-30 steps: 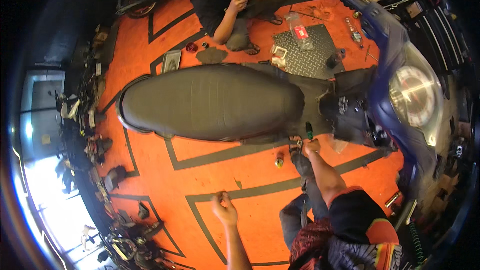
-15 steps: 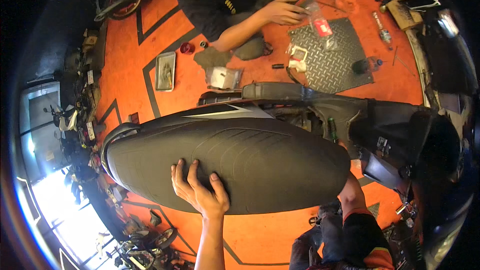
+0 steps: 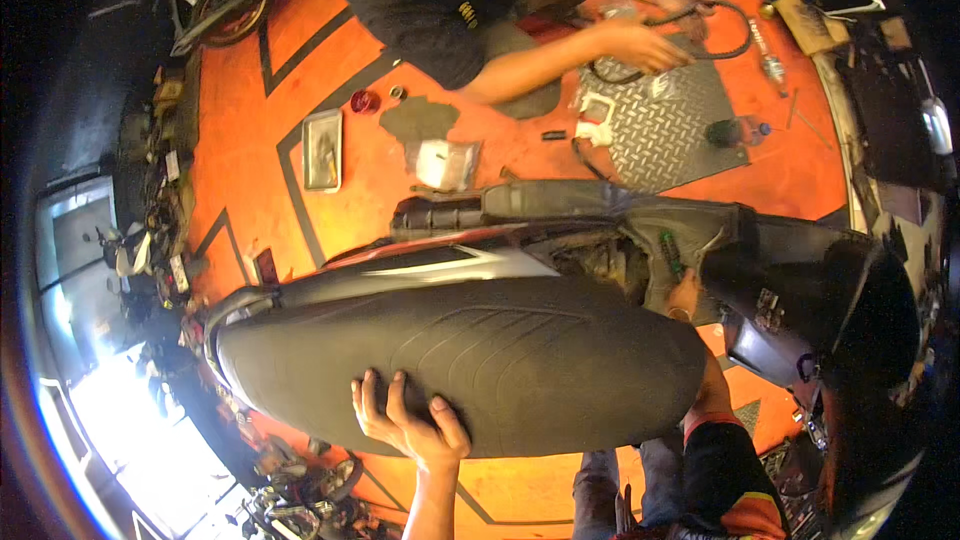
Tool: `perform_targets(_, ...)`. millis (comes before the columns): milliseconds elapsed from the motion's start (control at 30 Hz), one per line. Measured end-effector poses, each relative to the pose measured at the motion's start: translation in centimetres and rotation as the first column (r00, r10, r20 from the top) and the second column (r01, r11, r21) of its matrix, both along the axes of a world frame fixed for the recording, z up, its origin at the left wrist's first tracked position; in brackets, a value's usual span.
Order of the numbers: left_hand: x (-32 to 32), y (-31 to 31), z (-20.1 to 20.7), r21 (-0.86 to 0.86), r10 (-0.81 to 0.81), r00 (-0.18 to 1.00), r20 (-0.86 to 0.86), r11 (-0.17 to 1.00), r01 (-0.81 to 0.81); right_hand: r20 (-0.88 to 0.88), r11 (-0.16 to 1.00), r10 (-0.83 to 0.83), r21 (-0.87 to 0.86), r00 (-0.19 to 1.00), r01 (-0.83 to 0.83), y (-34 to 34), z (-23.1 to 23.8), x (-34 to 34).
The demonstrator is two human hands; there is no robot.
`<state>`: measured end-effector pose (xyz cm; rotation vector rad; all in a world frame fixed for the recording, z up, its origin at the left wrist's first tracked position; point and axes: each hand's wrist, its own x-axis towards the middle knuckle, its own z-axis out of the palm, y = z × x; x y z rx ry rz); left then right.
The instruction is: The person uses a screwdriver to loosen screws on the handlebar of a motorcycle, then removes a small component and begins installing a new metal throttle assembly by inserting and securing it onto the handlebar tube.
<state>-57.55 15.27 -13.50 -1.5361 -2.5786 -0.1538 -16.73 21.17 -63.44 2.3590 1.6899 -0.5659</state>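
Left hand point(image 3: 412, 428), fingers spread, is resting on the long, black, textured seat point(image 3: 560, 370), now exposing more silver side panel point(image 3: 515, 262); right hand point(image 3: 685, 296) is gripping a green cylindrical handle point(image 3: 671, 252).

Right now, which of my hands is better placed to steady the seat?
Your left hand, probably: its fingers lie spread on the seat. Your right hand, near the seat's front, appears to grip the green tool.

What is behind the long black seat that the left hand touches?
Past the seat's far edge, a silver panel and a dark opening show. The seat covers anything directly beneath it. The left hand hides part of its surface.
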Motion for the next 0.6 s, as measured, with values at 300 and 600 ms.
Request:
perform_targets(300,0.5,-0.7,-0.8,0.020,0.022,0.999,-0.025,1.000,-0.021,-0.255,0.962,-0.268,-0.118,0.929,0.245,3.0,8.1,-5.2)
perform_targets(600,0.8,0.1,0.3,0.010,0.013,1.000,-0.017,1.000,-0.012,-0.833,0.931,-0.292,-0.135,0.470,0.340,3.9,18.9,-4.0)
